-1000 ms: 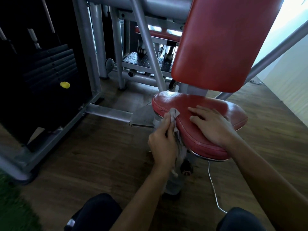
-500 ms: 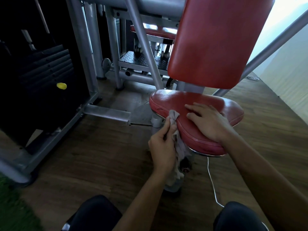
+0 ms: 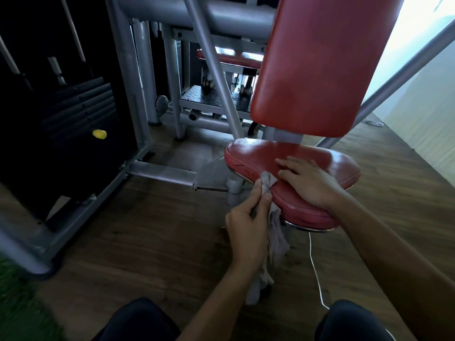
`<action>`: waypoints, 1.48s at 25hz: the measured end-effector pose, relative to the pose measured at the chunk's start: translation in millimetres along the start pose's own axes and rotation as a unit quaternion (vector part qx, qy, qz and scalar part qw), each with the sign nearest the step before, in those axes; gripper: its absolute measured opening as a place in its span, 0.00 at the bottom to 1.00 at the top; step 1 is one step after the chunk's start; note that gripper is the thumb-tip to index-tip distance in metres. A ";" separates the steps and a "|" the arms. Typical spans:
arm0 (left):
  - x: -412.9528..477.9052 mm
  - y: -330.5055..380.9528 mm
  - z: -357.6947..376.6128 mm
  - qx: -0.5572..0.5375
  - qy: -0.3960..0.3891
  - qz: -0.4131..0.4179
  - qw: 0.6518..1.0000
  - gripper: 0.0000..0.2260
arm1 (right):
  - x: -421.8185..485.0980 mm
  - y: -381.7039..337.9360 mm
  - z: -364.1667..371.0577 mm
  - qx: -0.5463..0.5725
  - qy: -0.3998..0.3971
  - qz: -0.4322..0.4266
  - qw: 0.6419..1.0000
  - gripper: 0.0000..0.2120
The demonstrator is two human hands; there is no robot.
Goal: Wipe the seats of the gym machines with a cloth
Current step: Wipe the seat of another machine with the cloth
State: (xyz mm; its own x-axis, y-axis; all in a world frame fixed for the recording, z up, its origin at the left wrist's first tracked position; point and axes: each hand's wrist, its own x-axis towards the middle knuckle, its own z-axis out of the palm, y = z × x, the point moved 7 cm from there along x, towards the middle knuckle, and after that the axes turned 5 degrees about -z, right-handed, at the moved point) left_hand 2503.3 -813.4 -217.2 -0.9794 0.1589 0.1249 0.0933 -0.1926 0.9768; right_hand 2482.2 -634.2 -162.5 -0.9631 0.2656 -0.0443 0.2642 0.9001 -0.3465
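While the right hand (image 3: 311, 183) is lying flat with straight fingers on the red seat (image 3: 256, 158) below the red backrest (image 3: 317, 65), the left hand (image 3: 248, 227) is pinching a grey cloth (image 3: 268, 180) against the seat's front edge, its tail hanging toward the wooden floor (image 3: 147, 230).

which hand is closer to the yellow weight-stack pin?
Left. The left hand, gripping the cloth at the edge of the seat, is on the side toward the yellow pin. The right hand lies flat on the seat, farther from it.
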 end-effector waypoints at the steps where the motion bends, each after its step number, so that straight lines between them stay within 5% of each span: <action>1: 3.7 -0.6 -1.1 0.004 0.003 0.002 1.000 0.16 | 1.1 0.2 0.1 0.009 0.002 -0.002 1.000 0.36; 8: 17.3 2.3 -23.1 0.041 -0.022 0.009 0.999 0.16 | 27.4 -0.4 -1.7 0.034 -0.051 -0.022 0.998 0.20; 12: 51.9 -10.8 -49.6 0.009 0.080 -0.043 0.996 0.18 | 70.0 -35.4 7.5 -0.020 -0.090 -0.061 0.994 0.22; 16: 86.9 -34.2 -30.7 -0.080 0.003 -0.097 0.992 0.29 | 88.3 -49.0 17.9 -0.101 -0.088 -0.082 0.988 0.23; 22: 98.1 -33.0 -22.2 0.079 0.086 0.020 0.993 0.25 | 94.5 -45.1 21.3 -0.108 -0.066 -0.077 0.989 0.23; 26: 103.1 -31.0 -7.8 0.172 0.062 -0.004 0.983 0.23 | 95.0 -44.7 21.5 -0.111 -0.062 -0.076 0.989 0.23; 37: 129.2 -46.0 -7.9 0.151 0.020 -0.088 0.984 0.29 | 94.6 -45.2 20.5 -0.107 -0.058 -0.071 0.990 0.23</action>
State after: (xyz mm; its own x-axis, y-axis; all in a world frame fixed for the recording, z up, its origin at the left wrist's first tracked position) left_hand 2371.0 -791.7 -247.4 -0.9907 0.1255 -0.0527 -0.0359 0.1332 0.9904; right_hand 2378.1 -656.8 -170.2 -0.9876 0.0999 -0.1215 0.1178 0.9816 -0.1505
